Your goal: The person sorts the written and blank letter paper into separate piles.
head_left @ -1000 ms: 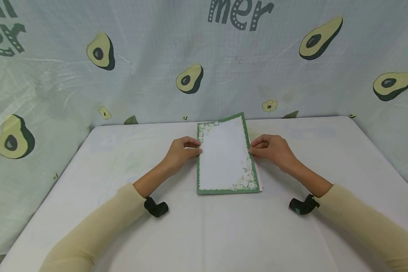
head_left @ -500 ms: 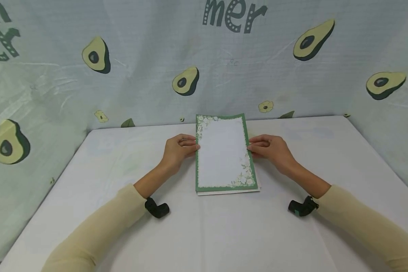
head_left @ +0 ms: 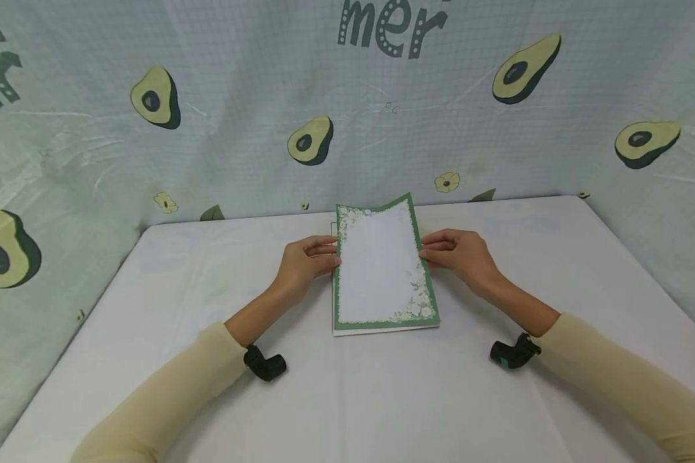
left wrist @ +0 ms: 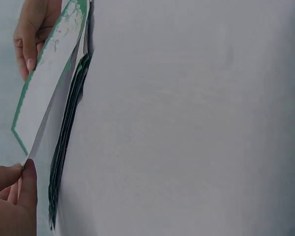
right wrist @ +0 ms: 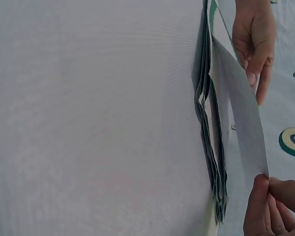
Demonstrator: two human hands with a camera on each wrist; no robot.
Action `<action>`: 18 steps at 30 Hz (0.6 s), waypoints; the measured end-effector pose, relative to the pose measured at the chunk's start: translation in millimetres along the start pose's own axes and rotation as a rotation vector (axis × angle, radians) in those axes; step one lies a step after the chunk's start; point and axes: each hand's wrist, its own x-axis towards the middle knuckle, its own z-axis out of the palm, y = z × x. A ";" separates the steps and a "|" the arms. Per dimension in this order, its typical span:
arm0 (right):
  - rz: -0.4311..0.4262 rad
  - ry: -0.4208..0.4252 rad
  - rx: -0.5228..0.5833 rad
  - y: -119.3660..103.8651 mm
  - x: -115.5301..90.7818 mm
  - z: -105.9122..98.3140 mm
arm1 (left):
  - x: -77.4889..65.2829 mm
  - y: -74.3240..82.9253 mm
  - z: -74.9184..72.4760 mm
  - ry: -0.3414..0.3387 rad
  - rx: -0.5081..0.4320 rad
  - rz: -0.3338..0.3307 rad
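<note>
A sheet of paper (head_left: 382,263) with a green border and white flowers is held at its two long sides, its far edge bowed. My left hand (head_left: 301,267) pinches the left side between thumb and fingers, and my right hand (head_left: 459,257) pinches the right side. Beneath it lies a stack of papers (left wrist: 68,132) with dark green, uneven edges. In the left wrist view the sheet rises away from the stack, leaving a gap. The right wrist view shows the sheet's plain underside (right wrist: 243,113) lifted above the stack. From the head, the sheet covers most of the stack.
A white cloth covers the table (head_left: 347,399). Behind and beside it hangs a pale curtain (head_left: 231,128) printed with avocados and lettering. Each wrist carries a black camera, the left camera (head_left: 264,364) and the right camera (head_left: 515,352) both close over the table.
The sheet has shifted slightly over the stack, whose edge now shows at the left and bottom instead of the right. Its far edge flattened, then bowed again. Both hands keep their pinch.
</note>
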 end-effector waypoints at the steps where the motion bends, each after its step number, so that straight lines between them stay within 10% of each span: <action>1: -0.005 -0.002 -0.006 -0.8 -0.7 -0.9 | -0.6 1.0 1.1 -0.003 0.001 -0.010; 18: 0.024 0.066 -0.068 -16.4 -18.1 -33.8 | 10.1 9.5 30.9 0.015 -0.151 -0.058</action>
